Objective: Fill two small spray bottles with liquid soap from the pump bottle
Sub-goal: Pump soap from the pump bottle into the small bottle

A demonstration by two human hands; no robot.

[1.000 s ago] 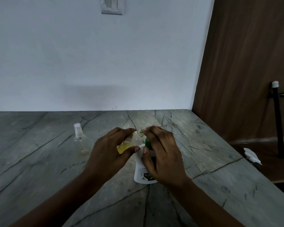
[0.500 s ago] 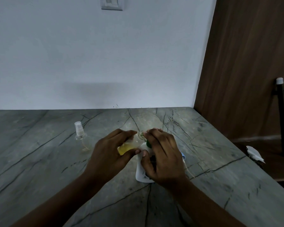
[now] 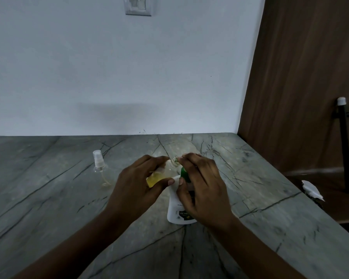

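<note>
Left hand (image 3: 137,184) clenched round the uncapped small spray bottle (image 3: 161,174), which was tilted with yellow soap pooled in its low end and its open neck at the right fingertips. Right hand (image 3: 201,188) gripped the green pump head (image 3: 183,173) of the white pump bottle (image 3: 175,208), which stood on the desk (image 3: 48,198) at six o'clock below the grip. The capped second spray bottle (image 3: 98,164) stood upright at nine o'clock, well apart.
</note>
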